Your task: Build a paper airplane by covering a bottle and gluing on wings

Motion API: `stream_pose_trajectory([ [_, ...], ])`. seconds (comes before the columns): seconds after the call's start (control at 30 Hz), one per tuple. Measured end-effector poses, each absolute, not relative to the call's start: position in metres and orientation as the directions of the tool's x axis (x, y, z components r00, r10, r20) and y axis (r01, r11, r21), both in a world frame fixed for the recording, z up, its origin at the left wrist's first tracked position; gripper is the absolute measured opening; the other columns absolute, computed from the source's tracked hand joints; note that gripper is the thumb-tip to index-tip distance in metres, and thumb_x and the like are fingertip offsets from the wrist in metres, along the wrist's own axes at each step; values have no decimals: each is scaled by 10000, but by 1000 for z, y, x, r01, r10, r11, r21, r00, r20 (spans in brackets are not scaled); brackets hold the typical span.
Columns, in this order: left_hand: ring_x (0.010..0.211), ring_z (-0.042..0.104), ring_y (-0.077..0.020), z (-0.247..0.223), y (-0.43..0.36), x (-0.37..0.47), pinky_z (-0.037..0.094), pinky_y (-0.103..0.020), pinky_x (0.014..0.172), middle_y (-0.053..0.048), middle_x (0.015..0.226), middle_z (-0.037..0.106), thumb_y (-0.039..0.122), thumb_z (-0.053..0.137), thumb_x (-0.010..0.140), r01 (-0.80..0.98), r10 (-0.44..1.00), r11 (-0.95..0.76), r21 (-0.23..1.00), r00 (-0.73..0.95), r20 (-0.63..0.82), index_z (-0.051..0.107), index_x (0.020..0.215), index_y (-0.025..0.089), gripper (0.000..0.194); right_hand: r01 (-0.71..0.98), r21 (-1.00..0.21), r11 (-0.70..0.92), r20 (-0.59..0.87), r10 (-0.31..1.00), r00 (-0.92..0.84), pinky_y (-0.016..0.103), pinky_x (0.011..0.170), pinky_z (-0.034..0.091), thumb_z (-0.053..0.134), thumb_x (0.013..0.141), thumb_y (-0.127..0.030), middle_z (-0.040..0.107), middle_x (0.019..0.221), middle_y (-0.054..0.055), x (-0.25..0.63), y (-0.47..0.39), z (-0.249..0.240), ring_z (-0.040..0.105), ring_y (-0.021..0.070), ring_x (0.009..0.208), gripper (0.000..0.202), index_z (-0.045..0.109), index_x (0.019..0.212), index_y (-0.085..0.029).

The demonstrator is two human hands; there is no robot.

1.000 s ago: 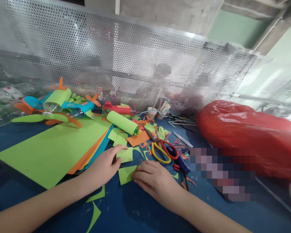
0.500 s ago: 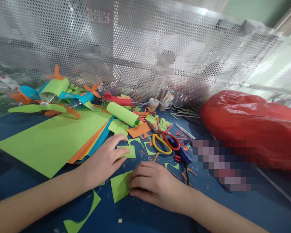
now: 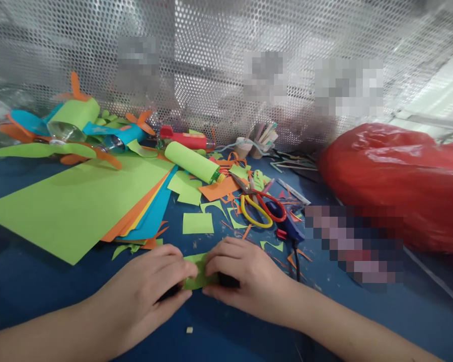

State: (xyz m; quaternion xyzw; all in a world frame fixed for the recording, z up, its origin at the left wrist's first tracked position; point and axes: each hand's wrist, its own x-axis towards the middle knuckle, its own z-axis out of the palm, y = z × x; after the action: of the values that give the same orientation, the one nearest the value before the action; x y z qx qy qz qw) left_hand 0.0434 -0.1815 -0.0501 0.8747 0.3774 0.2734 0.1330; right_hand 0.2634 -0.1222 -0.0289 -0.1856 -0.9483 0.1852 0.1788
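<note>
Between my two hands is a small green paper piece (image 3: 197,271), its sides hidden under my fingers. My left hand (image 3: 154,281) grips its left side, fingers on top and thumb at the near edge. On the right side my right hand (image 3: 245,276) pinches it with curled fingers. Just beyond them a green paper rectangle (image 3: 198,223) lies flat on the blue table (image 3: 219,342). Yellow and red handled scissors (image 3: 255,211) rest beyond my right hand, beside a blue glue gun (image 3: 287,226).
Coloured sheets (image 3: 79,201) lie at the left, with propeller bottle models (image 3: 73,120) behind. A green-wrapped bottle (image 3: 192,162) and scraps fill the middle. Cups of sticks (image 3: 262,143) stand at the back, by a perforated metal screen (image 3: 211,50). A red plastic bag (image 3: 400,186) is at right.
My left hand has moved back from the green rectangle and taken hold of the nearer green piece. The right hand's grip on it has shifted. The view has tilted slightly down.
</note>
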Motion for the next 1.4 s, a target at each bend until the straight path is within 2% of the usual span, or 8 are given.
stream_pose_trajectory([
  [0.37, 877, 604, -194, -43, -181, 43, 506, -311, 776, -44, 878, 662, 96, 410, 931, 554, 720, -689, 468, 597, 354, 577, 996, 204, 210, 385, -665, 640, 138, 612, -779, 279, 800, 487, 683, 809, -149, 638, 891, 30, 258, -123, -29, 592, 146, 855, 68, 622, 800, -177],
  [0.57, 857, 604, -191, -40, -180, 42, 519, -300, 758, -47, 858, 662, 112, 423, 930, 546, 720, -684, 484, 614, 324, 655, 990, 222, 264, 400, -685, 609, 116, 633, -765, 285, 811, 486, 667, 811, -119, 620, 880, 11, 257, -124, -31, 589, 142, 860, 95, 602, 792, -186],
  [0.7, 860, 598, -177, -40, -179, 44, 507, -281, 756, -29, 874, 672, 99, 460, 921, 532, 738, -664, 525, 582, 343, 644, 961, 210, 219, 383, -601, 702, 176, 583, -793, 289, 807, 476, 624, 852, -146, 620, 929, 32, 259, -125, -30, 577, 153, 887, 62, 588, 885, -184],
  [0.83, 834, 592, -166, -45, -178, 45, 494, -280, 750, -4, 851, 662, 92, 508, 891, 527, 760, -633, 567, 562, 326, 625, 898, 214, 170, 290, -353, 890, 226, 381, -897, 305, 801, 451, 453, 962, -190, 643, 970, 56, 262, -126, -27, 565, 159, 881, 151, 603, 959, -169],
  [0.93, 834, 593, -166, -51, -178, 45, 483, -289, 749, 2, 852, 657, 112, 499, 908, 527, 748, -650, 548, 571, 338, 607, 917, 226, 158, 235, -226, 945, 221, 285, -933, 307, 819, 435, 395, 988, -195, 669, 951, 46, 263, -126, -25, 563, 155, 869, 231, 619, 949, -157],
  [1.03, 869, 601, -169, -54, -178, 44, 474, -297, 797, -1, 855, 648, 132, 467, 933, 542, 735, -670, 507, 580, 351, 589, 926, 227, 154, 235, -192, 953, 205, 274, -940, 287, 815, 433, 411, 986, -209, 675, 944, 36, 263, -125, -26, 568, 143, 881, 218, 623, 964, -163],
  [1.2, 886, 623, -165, -51, -178, 44, 498, -283, 831, -6, 863, 678, 143, 430, 947, 552, 697, -717, 425, 586, 414, 614, 929, 227, 203, 297, -234, 926, 206, 346, -915, 272, 779, 447, 464, 969, -273, 660, 940, 30, 264, -125, -26, 566, 136, 855, 202, 637, 972, -168],
  [1.4, 787, 663, -105, -57, -181, 44, 556, -164, 689, 27, 858, 717, 16, 281, 903, 515, 655, -755, 406, 583, 480, 647, 973, 264, 448, 280, -166, 945, 216, 312, -925, 275, 790, 444, 463, 970, -258, 662, 921, 36, 264, -125, -26, 575, 137, 869, 198, 640, 937, -175],
])
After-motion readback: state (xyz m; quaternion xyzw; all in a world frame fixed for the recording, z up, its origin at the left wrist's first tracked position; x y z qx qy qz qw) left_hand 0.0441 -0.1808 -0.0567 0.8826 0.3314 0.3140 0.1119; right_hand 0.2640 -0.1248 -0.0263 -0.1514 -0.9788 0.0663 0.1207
